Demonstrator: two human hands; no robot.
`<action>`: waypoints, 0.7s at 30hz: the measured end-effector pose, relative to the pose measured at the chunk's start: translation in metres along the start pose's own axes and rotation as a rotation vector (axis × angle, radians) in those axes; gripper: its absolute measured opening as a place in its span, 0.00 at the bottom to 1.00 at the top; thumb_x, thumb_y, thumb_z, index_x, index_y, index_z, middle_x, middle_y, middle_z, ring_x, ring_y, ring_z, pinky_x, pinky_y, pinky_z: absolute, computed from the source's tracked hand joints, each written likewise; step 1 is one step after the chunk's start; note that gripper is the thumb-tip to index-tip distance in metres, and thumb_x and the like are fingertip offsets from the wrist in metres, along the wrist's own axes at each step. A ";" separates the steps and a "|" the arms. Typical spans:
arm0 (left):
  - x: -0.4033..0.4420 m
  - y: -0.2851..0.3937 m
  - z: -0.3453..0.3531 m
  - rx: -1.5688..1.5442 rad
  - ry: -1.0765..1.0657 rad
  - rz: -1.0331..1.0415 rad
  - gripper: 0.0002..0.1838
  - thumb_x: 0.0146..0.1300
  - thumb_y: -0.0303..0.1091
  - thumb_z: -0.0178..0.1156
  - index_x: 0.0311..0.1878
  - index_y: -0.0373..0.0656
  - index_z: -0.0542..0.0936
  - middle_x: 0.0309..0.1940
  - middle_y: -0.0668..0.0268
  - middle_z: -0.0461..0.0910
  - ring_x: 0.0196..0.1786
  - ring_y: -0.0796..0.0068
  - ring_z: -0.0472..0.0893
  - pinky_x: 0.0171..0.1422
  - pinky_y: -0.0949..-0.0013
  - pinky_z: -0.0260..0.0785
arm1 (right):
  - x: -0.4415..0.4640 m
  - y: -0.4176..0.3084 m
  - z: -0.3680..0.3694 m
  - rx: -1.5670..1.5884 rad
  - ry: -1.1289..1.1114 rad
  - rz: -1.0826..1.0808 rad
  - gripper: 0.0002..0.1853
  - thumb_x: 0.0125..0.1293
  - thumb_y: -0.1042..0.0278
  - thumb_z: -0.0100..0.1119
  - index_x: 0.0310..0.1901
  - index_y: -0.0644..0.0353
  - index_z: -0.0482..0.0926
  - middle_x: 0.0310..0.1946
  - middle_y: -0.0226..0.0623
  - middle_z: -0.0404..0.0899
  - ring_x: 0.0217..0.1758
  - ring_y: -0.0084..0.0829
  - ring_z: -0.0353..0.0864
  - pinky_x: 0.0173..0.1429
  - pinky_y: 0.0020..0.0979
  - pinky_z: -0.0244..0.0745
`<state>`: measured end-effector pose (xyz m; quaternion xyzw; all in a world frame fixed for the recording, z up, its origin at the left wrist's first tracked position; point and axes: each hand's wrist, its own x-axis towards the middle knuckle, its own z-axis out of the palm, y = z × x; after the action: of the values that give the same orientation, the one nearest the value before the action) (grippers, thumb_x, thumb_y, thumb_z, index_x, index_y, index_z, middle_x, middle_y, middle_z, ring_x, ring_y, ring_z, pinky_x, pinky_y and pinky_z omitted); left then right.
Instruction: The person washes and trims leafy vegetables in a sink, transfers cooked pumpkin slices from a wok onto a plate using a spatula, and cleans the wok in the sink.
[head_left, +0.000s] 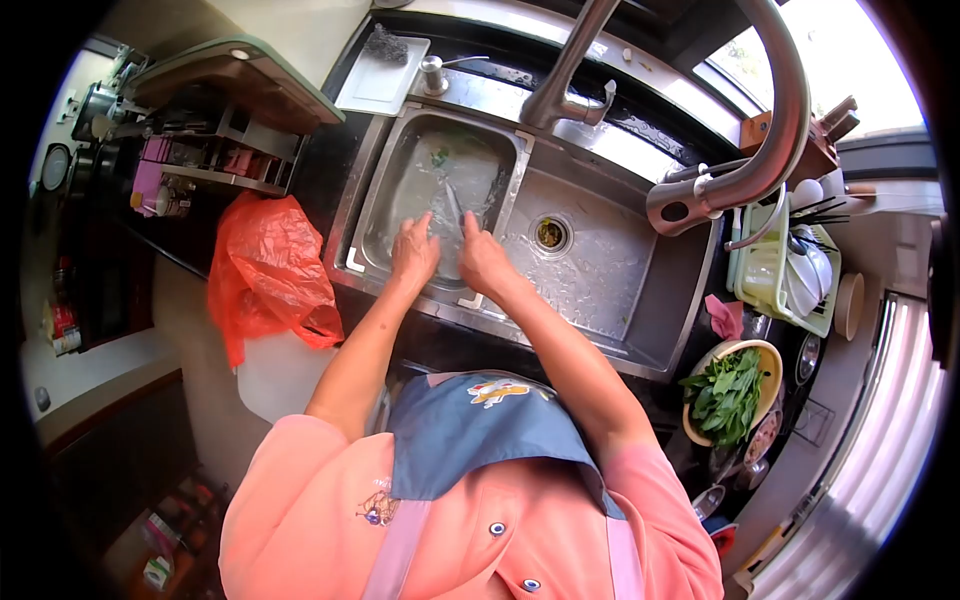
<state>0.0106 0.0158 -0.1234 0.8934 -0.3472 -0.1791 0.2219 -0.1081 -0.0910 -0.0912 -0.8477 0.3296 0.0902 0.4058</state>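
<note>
My right hand [484, 260] is closed round a knife [453, 202], its blade angled up and to the left over the water. Beside it, my left hand [414, 250] has its fingers apart, and I see nothing held in them. Both hands are over the near side of a metal basin [376, 186] of water, set in the left part of the sink [610, 200]. A small green leafy piece [438, 157] floats near the basin's far side.
A tall curved faucet [790, 120] arches over the right bowl, where the drain [551, 235] shows. At the right are a bowl of leafy greens [728, 395] and a dish rack [785, 265]. A red plastic bag [270, 270] hangs left. A white tray [375, 85] holds a scrubber.
</note>
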 end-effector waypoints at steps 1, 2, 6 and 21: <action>-0.007 -0.002 -0.008 0.106 0.069 0.026 0.28 0.61 0.34 0.64 0.66 0.41 0.77 0.68 0.45 0.71 0.67 0.40 0.73 0.70 0.49 0.67 | 0.016 -0.003 0.019 -0.061 -0.001 0.003 0.37 0.72 0.64 0.52 0.76 0.71 0.51 0.50 0.69 0.79 0.54 0.61 0.82 0.60 0.49 0.78; -0.013 -0.005 -0.017 0.132 -0.015 0.024 0.35 0.61 0.38 0.66 0.71 0.42 0.71 0.76 0.48 0.59 0.76 0.36 0.58 0.77 0.45 0.56 | 0.030 -0.007 0.033 -0.123 -0.002 0.007 0.37 0.71 0.65 0.52 0.76 0.72 0.51 0.50 0.68 0.80 0.53 0.60 0.83 0.58 0.49 0.80; -0.052 0.011 -0.067 0.239 -0.072 0.087 0.34 0.62 0.41 0.66 0.71 0.41 0.72 0.77 0.46 0.58 0.79 0.37 0.55 0.79 0.40 0.51 | 0.040 -0.007 0.045 -0.231 -0.073 0.014 0.22 0.70 0.65 0.52 0.59 0.73 0.70 0.44 0.58 0.83 0.48 0.53 0.87 0.50 0.46 0.84; -0.107 0.058 -0.003 0.212 -0.187 0.480 0.59 0.58 0.64 0.66 0.82 0.42 0.47 0.82 0.47 0.39 0.84 0.46 0.38 0.84 0.41 0.33 | -0.231 0.041 -0.214 -0.433 0.276 0.291 0.11 0.72 0.63 0.51 0.45 0.59 0.79 0.34 0.49 0.85 0.40 0.52 0.86 0.44 0.52 0.80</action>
<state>-0.0936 0.0533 -0.0729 0.7834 -0.5847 -0.1656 0.1303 -0.3355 -0.1577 0.1196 -0.8625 0.4730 0.0994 0.1498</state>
